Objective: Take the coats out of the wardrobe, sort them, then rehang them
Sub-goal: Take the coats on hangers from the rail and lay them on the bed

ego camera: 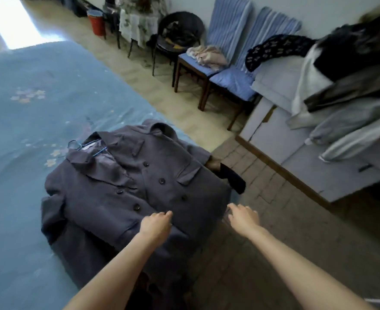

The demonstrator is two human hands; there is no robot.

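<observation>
A dark grey-blue woollen coat with dark buttons was seen laid face up on the near corner of a bed covered in a pale blue flowered bedspread. A thin blue wire hanger was seen inside its collar, at the far left end. The coat's lower part hung over the near edge of the bed.

The left hand was rested on the coat's lower front, its fingers curled down against the cloth; whether cloth was pinched could not be told. The right hand was held at the coat's right edge, just off the bed, its fingers loosely spread and apparently closed on nothing.

The step in hand was judged to be the laying out or sorting of a coat already taken from the wardrobe. The next move was judged to call for smoothing the coat flat, or for a firm hold on its hem.

Counted: one coat laid on the bed, one hanger, two hands. A heap of dark, white and grey garments, number uncertain, was piled at the far right. Two wooden chairs with blue striped cushions were stood against the far wall.
</observation>
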